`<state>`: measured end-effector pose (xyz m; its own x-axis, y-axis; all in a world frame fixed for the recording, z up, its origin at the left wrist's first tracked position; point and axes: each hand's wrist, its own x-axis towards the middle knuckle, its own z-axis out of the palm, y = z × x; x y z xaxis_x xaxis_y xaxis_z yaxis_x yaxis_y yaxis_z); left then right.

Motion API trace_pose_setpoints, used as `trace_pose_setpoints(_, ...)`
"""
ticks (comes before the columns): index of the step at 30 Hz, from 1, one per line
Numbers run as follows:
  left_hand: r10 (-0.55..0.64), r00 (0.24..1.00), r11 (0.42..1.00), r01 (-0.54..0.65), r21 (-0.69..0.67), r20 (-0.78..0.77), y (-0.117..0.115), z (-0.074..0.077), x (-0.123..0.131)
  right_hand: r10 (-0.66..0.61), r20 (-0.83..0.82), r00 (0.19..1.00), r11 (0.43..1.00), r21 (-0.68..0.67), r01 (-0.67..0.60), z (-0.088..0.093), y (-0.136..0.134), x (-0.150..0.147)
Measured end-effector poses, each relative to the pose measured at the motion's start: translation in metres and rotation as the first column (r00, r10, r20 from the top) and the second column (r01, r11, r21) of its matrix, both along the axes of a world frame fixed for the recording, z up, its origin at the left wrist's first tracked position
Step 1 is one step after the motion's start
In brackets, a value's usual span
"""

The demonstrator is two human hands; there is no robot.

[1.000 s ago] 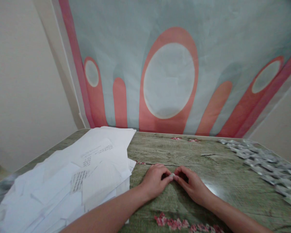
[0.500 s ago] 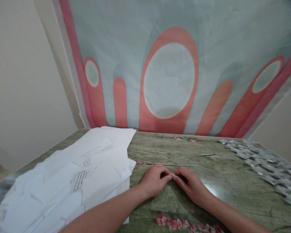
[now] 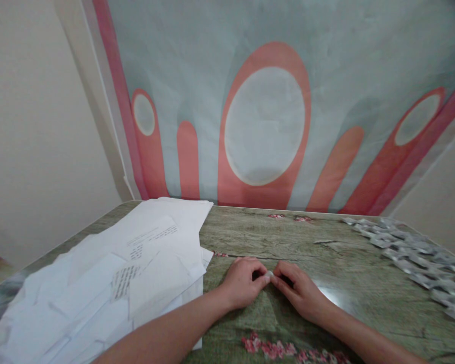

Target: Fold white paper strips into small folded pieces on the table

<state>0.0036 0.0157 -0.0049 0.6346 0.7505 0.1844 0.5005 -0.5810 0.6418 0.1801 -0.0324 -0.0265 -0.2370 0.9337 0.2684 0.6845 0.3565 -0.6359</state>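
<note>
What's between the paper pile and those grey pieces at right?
The left hand and right hand, pinching a small pale piece over the wood-patterned tabletop, in the head view.

Coral-patterned backdrop [image 3: 265, 116] behind wood-grain table [image 3: 250, 233]
</note>
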Motion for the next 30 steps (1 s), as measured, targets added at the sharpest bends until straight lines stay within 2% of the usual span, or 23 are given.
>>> trace_pose_setpoints(8, -0.021, 0.994, 0.991, 0.034, -0.13, 0.107, 0.0031, -0.0008, -0.0003, -0.018, -0.168, 0.986, 0.993, -0.122, -0.002, 0.0026, 0.0032, 0.0051)
trace_pose_setpoints(14, 0.023, 0.994, 0.991, -0.009, -0.13, 0.106, 0.004, -0.0025, -0.0009, -0.036, -0.298, 0.954, 0.971, -0.235, -0.037, 0.0032, 0.0053, 0.0068)
trace_pose_setpoints(23, 0.012, 0.996, 0.994, -0.002, -0.113, 0.091, 0.0035, -0.0031, -0.0025, -0.027, -0.202, 0.979, 0.986, -0.168, -0.008, 0.0058, 0.0013, 0.0011)
trace_pose_setpoints(30, -0.073, 0.995, 0.997, 0.072, 0.024, 0.072, 0.0028, -0.0034, -0.0028, 0.033, -0.13, 0.991, 0.994, -0.096, -0.045, 0.0057, 0.001, 0.0017)
